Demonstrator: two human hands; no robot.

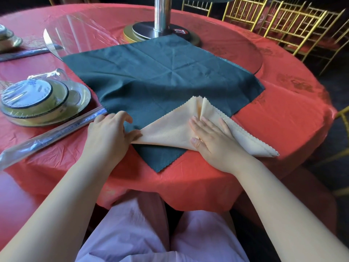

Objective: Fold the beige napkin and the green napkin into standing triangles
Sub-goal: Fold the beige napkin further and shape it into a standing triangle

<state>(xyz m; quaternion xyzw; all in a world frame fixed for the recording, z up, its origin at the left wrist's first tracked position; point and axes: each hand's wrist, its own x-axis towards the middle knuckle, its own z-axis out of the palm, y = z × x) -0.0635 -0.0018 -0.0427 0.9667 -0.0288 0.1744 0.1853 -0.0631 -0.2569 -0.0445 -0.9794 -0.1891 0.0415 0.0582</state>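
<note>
- The green napkin (160, 76) is the anchor here: spread out flat and turned like a diamond on the red tablecloth (283, 118), with crease lines crossing near its middle.
- The beige napkin (170, 131) sits on the green napkin's near-right part, folded into a rough triangle. Its right end hangs off the green onto the red cloth, and there's a little raised ridge up by its top point.
- The left hand (107, 133) is at the green napkin's near-left edge. Its fingers are curled and its thumb is on the beige napkin's left tip, so it looks like it's pinching that corner.
- The right hand (213, 140) lies palm-down on the beige napkin, fingers straight and together, pressing the cloth flat.
- Left of the green napkin there's a plastic-wrapped dish set (37, 99), and closer in a pair of wrapped chopsticks (56, 133) lying at an angle.
- The green napkin's far half lies over a glass turntable (85, 29), and its far corner comes up against the metal post base (160, 33).
- Way beyond the green napkin to the far right: gold chairs (283, 21).
- Below its near corner, the person's lilac trousers (141, 233).
</note>
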